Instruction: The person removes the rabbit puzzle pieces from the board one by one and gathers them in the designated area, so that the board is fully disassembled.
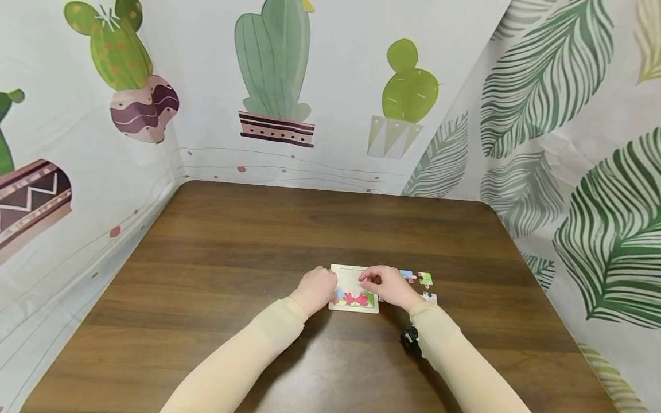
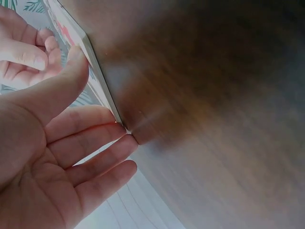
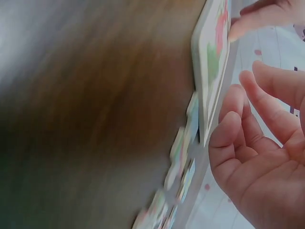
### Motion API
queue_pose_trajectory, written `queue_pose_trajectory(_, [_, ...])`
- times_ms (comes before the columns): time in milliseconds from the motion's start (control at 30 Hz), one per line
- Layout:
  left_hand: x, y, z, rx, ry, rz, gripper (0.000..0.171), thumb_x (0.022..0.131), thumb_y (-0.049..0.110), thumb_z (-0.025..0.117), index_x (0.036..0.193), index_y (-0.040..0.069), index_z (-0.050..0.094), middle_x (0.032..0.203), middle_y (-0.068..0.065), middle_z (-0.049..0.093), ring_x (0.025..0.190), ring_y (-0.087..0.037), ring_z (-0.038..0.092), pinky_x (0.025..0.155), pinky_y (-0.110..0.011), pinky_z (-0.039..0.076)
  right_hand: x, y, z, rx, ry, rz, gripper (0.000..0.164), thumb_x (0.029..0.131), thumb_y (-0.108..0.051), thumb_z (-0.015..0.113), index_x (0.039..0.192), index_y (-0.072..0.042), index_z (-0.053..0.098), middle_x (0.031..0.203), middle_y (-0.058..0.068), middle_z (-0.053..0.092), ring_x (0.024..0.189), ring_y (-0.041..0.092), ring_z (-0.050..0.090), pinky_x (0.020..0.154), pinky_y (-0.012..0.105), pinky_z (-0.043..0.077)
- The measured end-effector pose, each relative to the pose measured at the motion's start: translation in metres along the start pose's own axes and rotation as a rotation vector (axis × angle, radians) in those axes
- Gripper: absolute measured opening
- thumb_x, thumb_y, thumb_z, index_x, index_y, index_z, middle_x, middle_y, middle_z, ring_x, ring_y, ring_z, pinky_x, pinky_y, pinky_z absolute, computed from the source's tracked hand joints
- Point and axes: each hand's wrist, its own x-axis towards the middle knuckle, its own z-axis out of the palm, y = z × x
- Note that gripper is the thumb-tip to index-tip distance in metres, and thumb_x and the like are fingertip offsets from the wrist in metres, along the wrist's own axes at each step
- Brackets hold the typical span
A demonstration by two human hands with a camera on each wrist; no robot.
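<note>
A pale puzzle tray lies on the table with pink, green and blue pieces along its near part; its far part shows a bare pale base. My left hand holds the tray at its left side. In the left wrist view the thumb rests on the tray's edge and the fingers lie against its side. Over the tray's right side hovers my right hand, fingers loosely bent. Between its fingertips in the right wrist view no piece shows.
Several loose jigsaw pieces lie right of the tray, partly hidden by the right hand. A black device sits at the right wrist. The brown wooden table meets walls of cactus and leaf printed cloth.
</note>
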Motion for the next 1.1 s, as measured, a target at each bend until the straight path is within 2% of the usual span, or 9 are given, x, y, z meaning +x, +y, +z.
queue_pose_trajectory(300, [-0.002, -0.001, 0.001, 0.008, 0.033, 0.008, 0.031, 0.072, 0.036, 0.080, 0.081, 0.008, 0.070, 0.083, -0.004, 0.069, 0.074, -0.021, 0.060, 0.066, -0.032, 0.054, 0.012, -0.013, 0.015, 0.010, -0.055, -0.045, 0.008, 0.087, -0.012, 0.067, 0.093, -0.008, 0.070, 0.075, -0.003, 0.061, 0.066, 0.010, 0.052, 0.062, 0.023, 0.046])
queue_pose_trajectory(567, [-0.002, 0.000, 0.000, 0.011, 0.082, 0.022, 0.031, 0.068, 0.037, 0.083, 0.076, 0.010, 0.069, 0.081, -0.003, 0.069, 0.074, -0.021, 0.061, 0.066, -0.031, 0.054, 0.020, -0.020, 0.029, -0.019, -0.056, -0.113, 0.008, 0.083, -0.007, 0.068, 0.091, -0.005, 0.070, 0.076, -0.002, 0.063, 0.066, 0.005, 0.053, 0.063, 0.021, 0.047])
queue_pose_trajectory(900, [-0.003, -0.001, 0.000, -0.013, 0.085, 0.028, 0.035, 0.068, 0.036, 0.082, 0.064, 0.015, 0.054, 0.079, -0.002, 0.067, 0.073, -0.020, 0.059, 0.063, -0.030, 0.053, 0.021, -0.028, 0.034, -0.044, -0.103, -0.112, 0.011, 0.079, -0.003, 0.072, 0.090, -0.003, 0.069, 0.072, -0.002, 0.060, 0.065, 0.005, 0.051, 0.060, 0.020, 0.045])
queue_pose_trajectory(1100, [-0.005, -0.003, 0.000, -0.013, 0.088, 0.032, 0.034, 0.069, 0.037, 0.081, 0.065, 0.014, 0.056, 0.078, -0.002, 0.067, 0.073, -0.020, 0.060, 0.062, -0.030, 0.053, 0.021, -0.029, 0.035, -0.063, -0.107, -0.102, 0.015, 0.076, -0.001, 0.074, 0.090, -0.003, 0.069, 0.071, -0.001, 0.059, 0.065, 0.006, 0.050, 0.059, 0.020, 0.044])
